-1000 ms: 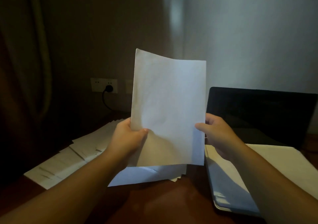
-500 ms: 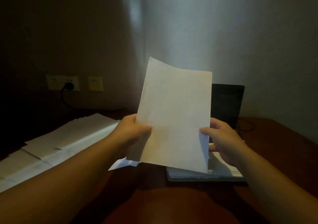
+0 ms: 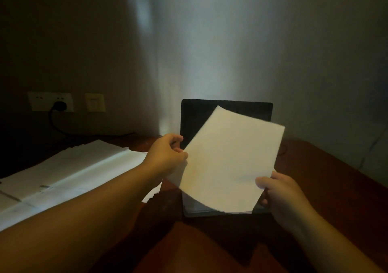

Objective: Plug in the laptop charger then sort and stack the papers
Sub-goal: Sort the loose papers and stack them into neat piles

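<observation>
A blank white sheet (image 3: 228,163) hangs tilted over the open black laptop (image 3: 201,115) at the centre of the wooden desk (image 3: 327,178). My right hand (image 3: 281,193) pinches its lower right corner, thumb on top. Fingers curled, my left hand (image 3: 168,157) holds the sheet's left edge. The sheet hides most of a stack of papers (image 3: 189,206) lying on the laptop's base. More loose papers (image 3: 73,167) lie spread on the left of the desk. A black charger plug (image 3: 59,106) sits in the white wall socket (image 3: 50,100), its cable (image 3: 55,126) dropping behind the desk.
A second wall plate (image 3: 95,102) is next to the socket. A thin cable (image 3: 282,149) lies right of the laptop. Bare wood shows at the front and right of the desk. The room is dim.
Both hands have brought the sheet down and to the right, from upright in front of me to tilted over the laptop. My right hand has dropped lower.
</observation>
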Demonstrator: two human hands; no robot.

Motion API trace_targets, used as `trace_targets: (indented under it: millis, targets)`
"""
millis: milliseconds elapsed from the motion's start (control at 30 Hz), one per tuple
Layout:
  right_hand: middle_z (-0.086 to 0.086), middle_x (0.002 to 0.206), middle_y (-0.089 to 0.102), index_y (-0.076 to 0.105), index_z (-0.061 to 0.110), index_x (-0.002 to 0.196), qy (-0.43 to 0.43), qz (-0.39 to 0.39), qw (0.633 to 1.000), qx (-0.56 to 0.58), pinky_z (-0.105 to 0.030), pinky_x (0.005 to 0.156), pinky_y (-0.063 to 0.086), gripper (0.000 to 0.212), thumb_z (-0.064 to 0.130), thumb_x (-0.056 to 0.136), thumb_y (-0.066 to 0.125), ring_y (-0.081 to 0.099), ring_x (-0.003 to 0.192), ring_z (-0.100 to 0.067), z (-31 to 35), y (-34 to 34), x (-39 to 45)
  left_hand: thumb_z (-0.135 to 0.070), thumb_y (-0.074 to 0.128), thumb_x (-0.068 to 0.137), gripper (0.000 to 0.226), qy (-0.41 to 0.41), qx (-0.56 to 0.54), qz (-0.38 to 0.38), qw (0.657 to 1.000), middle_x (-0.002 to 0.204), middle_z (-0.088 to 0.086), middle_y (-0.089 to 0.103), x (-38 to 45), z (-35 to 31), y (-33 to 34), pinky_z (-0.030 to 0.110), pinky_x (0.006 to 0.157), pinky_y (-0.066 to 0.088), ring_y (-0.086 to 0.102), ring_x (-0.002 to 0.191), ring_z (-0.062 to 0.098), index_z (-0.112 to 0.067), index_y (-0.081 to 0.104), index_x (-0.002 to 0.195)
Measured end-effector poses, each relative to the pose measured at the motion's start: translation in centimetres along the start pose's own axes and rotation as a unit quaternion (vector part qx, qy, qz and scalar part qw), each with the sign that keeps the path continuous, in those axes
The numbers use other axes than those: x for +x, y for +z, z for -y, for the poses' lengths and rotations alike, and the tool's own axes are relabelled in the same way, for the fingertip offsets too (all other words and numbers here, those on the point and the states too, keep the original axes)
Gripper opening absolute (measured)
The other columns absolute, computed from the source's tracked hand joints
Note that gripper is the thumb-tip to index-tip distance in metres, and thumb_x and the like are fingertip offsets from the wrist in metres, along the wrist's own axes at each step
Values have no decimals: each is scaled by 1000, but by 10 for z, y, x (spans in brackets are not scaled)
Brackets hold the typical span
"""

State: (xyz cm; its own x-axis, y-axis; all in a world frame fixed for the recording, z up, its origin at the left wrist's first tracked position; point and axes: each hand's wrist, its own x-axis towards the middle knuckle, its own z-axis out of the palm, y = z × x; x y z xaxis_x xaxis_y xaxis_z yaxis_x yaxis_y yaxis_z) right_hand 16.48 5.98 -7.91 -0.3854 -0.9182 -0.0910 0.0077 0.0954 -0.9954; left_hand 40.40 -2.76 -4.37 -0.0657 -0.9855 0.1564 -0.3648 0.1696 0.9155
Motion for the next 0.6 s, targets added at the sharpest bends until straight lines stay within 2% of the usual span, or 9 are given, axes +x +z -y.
trace_targets:
  millis: [67,167,233,333,433,500,600]
  targets:
    - [-22,100,68,65,-4,97,14,-25,999,39,-29,50,36,16,-7,91,50,53,76,-29,-7,0,-9,-8,67,93,54,-5,-6,-7,1000,137,3,55,-1,7,0,32,86,57,57,115,26,-21,47,141]
    - [-18,96,62,58,-7,94,36,-65,993,94,-32,56,40,7,-6,93,52,54,77,-27,-14,6,-20,-10,66,93,57,-24,-14,-18,999,137,6,53,-5,15,1,39,85,60,59,113,30,-25,42,143]
    - [-16,96,57,55,-7,96,51,-84,988,116,-34,61,46,4,-4,95,52,55,80,-26,-16,15,-26,-11,67,93,54,-38,-23,-20,999,136,6,54,-7,21,1,42,87,60,61,112,31,-26,44,139]
    - [-14,98,57,56,0,94,70,-108,982,136,-36,66,54,5,-3,96,52,58,82,-27,-20,26,-30,-14,65,95,42,-54,-34,-14,998,125,1,57,-14,29,4,39,89,59,64,109,28,-26,49,132]
    - [-14,102,57,56,-1,99,84,-120,979,139,-36,65,57,3,0,96,55,60,84,-28,-21,38,-29,-20,62,97,25,-53,-21,-5,998,113,-5,56,-21,40,8,40,88,59,62,101,22,-30,52,118]
    - [-12,103,57,56,3,99,89,-121,979,138,-34,63,56,3,3,97,56,61,87,-28,-19,46,-29,-20,63,97,23,-57,-11,3,998,117,-4,58,-24,48,11,42,82,61,62,102,23,-30,55,117]
    - [-10,99,56,53,7,95,90,-122,981,124,-32,60,56,6,9,98,58,63,86,-28,-14,57,-32,-18,63,96,23,-42,40,23,998,119,-2,61,-30,56,17,34,78,62,66,95,20,-32,55,114]
